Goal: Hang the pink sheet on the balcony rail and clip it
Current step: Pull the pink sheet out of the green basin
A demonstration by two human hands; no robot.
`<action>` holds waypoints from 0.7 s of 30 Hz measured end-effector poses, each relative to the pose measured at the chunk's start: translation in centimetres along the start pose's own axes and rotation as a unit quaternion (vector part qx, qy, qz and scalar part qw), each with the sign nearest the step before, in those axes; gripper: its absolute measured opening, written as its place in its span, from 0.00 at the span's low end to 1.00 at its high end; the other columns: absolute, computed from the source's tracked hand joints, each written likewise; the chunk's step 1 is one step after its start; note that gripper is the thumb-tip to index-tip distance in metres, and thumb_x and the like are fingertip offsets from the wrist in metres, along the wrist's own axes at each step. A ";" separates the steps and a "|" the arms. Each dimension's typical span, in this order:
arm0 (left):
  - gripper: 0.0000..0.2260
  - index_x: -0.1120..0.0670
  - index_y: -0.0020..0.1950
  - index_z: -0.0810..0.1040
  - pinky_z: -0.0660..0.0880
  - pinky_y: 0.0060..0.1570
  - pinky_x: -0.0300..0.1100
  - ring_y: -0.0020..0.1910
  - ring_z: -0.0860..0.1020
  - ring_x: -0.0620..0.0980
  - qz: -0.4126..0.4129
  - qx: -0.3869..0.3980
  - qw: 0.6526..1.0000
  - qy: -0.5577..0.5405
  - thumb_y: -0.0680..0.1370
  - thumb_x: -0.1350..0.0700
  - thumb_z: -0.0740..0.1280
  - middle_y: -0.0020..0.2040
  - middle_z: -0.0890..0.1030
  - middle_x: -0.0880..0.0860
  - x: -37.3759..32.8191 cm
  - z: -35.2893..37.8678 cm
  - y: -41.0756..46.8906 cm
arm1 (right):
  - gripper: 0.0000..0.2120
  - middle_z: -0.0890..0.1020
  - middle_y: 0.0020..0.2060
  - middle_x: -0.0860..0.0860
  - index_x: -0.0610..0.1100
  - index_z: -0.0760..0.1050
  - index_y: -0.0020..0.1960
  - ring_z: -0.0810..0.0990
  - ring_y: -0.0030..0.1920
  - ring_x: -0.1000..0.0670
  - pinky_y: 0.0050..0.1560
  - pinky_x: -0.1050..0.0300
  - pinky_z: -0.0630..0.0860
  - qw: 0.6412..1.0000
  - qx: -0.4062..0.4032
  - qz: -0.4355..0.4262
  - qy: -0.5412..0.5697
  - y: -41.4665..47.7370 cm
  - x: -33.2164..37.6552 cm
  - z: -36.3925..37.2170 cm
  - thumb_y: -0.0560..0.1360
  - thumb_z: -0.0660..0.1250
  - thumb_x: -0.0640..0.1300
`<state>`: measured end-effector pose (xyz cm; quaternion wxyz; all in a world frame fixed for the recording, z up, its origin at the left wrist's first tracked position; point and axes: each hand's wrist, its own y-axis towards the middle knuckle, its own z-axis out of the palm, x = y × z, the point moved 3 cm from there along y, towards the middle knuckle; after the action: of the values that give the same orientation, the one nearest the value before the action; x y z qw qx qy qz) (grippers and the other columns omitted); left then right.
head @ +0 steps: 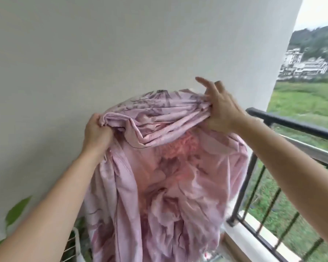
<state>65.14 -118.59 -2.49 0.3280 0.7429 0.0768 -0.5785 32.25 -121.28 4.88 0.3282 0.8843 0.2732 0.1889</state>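
The pink sheet (159,176) with a grey and rose flower print hangs bunched in the air in front of a white wall. My left hand (97,133) is fisted on its upper left edge. At the upper right, my right hand (220,110) grips a gathered fold, with the forefinger stretched out. The sheet's lower part drops out of view at the bottom. The black balcony rail (292,123) runs off to the right, just behind my right wrist; the sheet does not lie on it. No clip is visible.
A plain white wall (102,44) fills the left and top. Black vertical bars (242,188) stand under the rail on a pale ledge. A white wire rack (74,242) and green leaves (17,210) sit at the lower left. Beyond the rail lie grass and distant buildings.
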 end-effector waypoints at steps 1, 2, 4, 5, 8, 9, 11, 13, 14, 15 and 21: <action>0.10 0.52 0.40 0.75 0.76 0.45 0.50 0.47 0.80 0.57 -0.010 0.012 1.000 -0.010 0.64 0.60 0.58 0.41 0.80 0.53 -0.3 0.3 0.4 | 0.55 0.71 0.59 0.45 0.55 0.52 0.79 0.78 0.51 0.39 0.50 0.48 0.77 0.996 0.069 0.011 -0.064 -1.3 -0.9 0.8 0.58 0.73 0.63; 0.08 0.51 0.38 0.74 0.75 0.43 0.49 0.44 0.79 0.56 0.002 0.028 1.000 0.001 0.65 0.60 0.58 0.40 0.79 0.52 -0.8 0.6 0.8 | 0.61 0.71 0.60 0.46 0.58 0.48 0.79 0.79 0.50 0.40 0.49 0.47 0.78 0.982 0.138 0.022 -0.126 -2.5 -1.9 1.7 0.54 0.75 0.68; 0.06 0.52 0.40 0.76 0.73 0.42 0.47 0.42 0.77 0.55 0.061 0.073 0.991 0.098 0.68 0.59 0.61 0.40 0.80 0.52 -2.5 1.4 1.6 | 0.65 0.77 0.58 0.48 0.56 0.50 0.79 0.80 0.51 0.45 0.52 0.47 0.79 0.943 0.267 0.029 -0.195 -4.3 -3.5 3.1 0.49 0.75 0.72; 0.07 0.53 0.44 0.78 0.74 0.44 0.48 0.44 0.78 0.56 0.106 0.096 0.975 0.168 0.68 0.59 0.64 0.42 0.82 0.53 -3.4 1.9 1.9 | 0.61 0.81 0.56 0.49 0.54 0.58 0.77 0.81 0.51 0.46 0.53 0.50 0.79 0.929 0.309 0.037 -0.200 -4.7 -4.2 3.4 0.49 0.75 0.71; 0.12 0.53 0.53 0.82 0.74 0.47 0.45 0.51 0.80 0.59 0.221 0.084 0.932 0.275 0.70 0.58 0.70 0.50 0.84 0.56 -6.4 2.7 3.2 | 0.24 0.85 0.47 0.47 0.47 0.77 0.55 0.82 0.49 0.42 0.45 0.57 0.74 0.950 0.235 0.066 -0.194 -3.3 -5.7 1.9 0.62 0.75 0.55; 0.13 0.53 0.54 0.82 0.73 0.45 0.43 0.52 0.80 0.59 0.245 0.052 0.934 0.257 0.69 0.59 0.70 0.50 0.84 0.56 -7.6 2.4 3.5 | 0.15 0.85 0.43 0.45 0.45 0.78 0.48 0.82 0.47 0.40 0.41 0.56 0.70 0.971 0.155 0.085 -0.161 -2.4 -5.7 0.8 0.65 0.72 0.50; 0.16 0.53 0.53 0.83 0.72 0.42 0.39 0.48 0.81 0.53 0.247 0.021 0.956 0.156 0.66 0.59 0.70 0.48 0.84 0.53 -8.9 2.0 3.9 | 0.09 0.83 0.36 0.44 0.42 0.76 0.41 0.81 0.40 0.43 0.37 0.56 0.67 0.993 -0.019 0.115 -0.037 -1.5 -5.1 -1.7 0.65 0.66 0.48; 0.19 0.54 0.52 0.82 0.74 0.40 0.39 0.44 0.81 0.49 0.186 0.083 0.979 0.027 0.62 0.58 0.71 0.47 0.83 0.51 -8.3 2.5 4.2 | 0.09 0.81 0.34 0.46 0.42 0.74 0.40 0.78 0.37 0.51 0.36 0.54 0.70 0.983 -0.096 0.123 0.094 -1.1 -4.2 -3.0 0.64 0.65 0.47; 0.20 0.55 0.52 0.82 0.77 0.43 0.42 0.45 0.81 0.51 0.155 0.137 0.978 -0.021 0.60 0.58 0.73 0.48 0.84 0.53 -7.1 3.3 4.0 | 0.08 0.81 0.34 0.48 0.43 0.73 0.39 0.76 0.37 0.53 0.36 0.55 0.71 0.978 -0.093 0.126 0.140 -1.0 -3.7 -2.9 0.64 0.64 0.47; 0.21 0.54 0.53 0.82 0.79 0.49 0.48 0.49 0.82 0.54 0.132 0.204 0.969 -0.041 0.60 0.58 0.75 0.50 0.84 0.55 -5.7 4.3 3.4 | 0.06 0.79 0.33 0.51 0.45 0.72 0.38 0.74 0.37 0.54 0.37 0.56 0.72 0.975 -0.076 0.130 0.161 -1.0 -3.4 -2.4 0.64 0.64 0.47; 0.26 0.54 0.61 0.80 0.72 0.66 0.52 0.58 0.79 0.54 -0.063 0.538 0.838 0.069 0.64 0.60 0.80 0.58 0.82 0.59 10.7 9.4 -5.7 | 0.03 0.77 0.32 0.56 0.43 0.75 0.44 0.76 0.36 0.52 0.35 0.64 0.70 0.982 0.005 0.163 0.090 -3.3 -5.6 2.9 0.71 0.66 0.39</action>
<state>58.12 -122.47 -15.53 -0.1669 0.8337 -0.1774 -0.4956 28.17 -124.00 -0.34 0.2630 0.8979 0.1545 0.3174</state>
